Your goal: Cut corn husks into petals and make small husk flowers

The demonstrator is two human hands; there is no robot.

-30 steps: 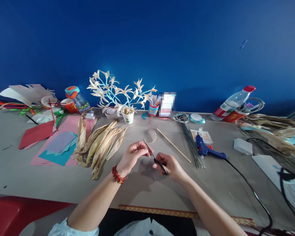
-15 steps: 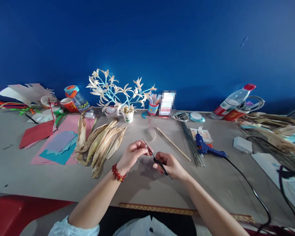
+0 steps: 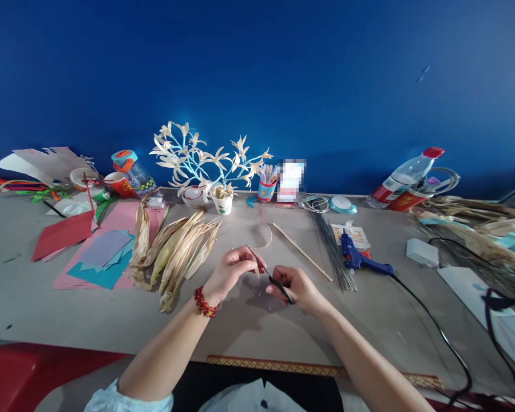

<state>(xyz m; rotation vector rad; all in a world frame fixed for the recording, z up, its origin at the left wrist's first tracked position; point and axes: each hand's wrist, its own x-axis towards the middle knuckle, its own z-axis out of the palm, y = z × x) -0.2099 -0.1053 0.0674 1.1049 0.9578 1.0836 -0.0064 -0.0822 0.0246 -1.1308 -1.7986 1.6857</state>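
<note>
While the right hand [image 3: 298,289] curls its fingers around the dark handles of the scissors [image 3: 278,286], the left hand [image 3: 232,272] pinches a small pale strip [image 3: 258,273] between thumb and fingers. Taking the white cup [image 3: 223,208] of artificial flowers [image 3: 218,157] as the landmark, the left hand is on its near side, and the right hand is nearer the person too, but farther to the right. The scissors and the strip lie between the two hands, in front of the cup and a little to its right. The blades slant up across the left fingertips; whether they are parted is too small to tell. A red beaded bracelet [image 3: 206,303] circles the left wrist.

On the tabletop [image 3: 257,332], dried husks [image 3: 184,252] lie to the near left of the cup, some overlapping pink paper [image 3: 111,220]; blue paper [image 3: 107,277] is farther left. To the cup's near right come a thin curved strand [image 3: 270,234], a wooden stick [image 3: 302,252], a bundle of wires [image 3: 335,252] and, beyond these, a blue glue gun [image 3: 363,261]. A pen holder [image 3: 266,191] stands just right of the cup, and a tilted plastic bottle [image 3: 405,177] well to its right.
</note>
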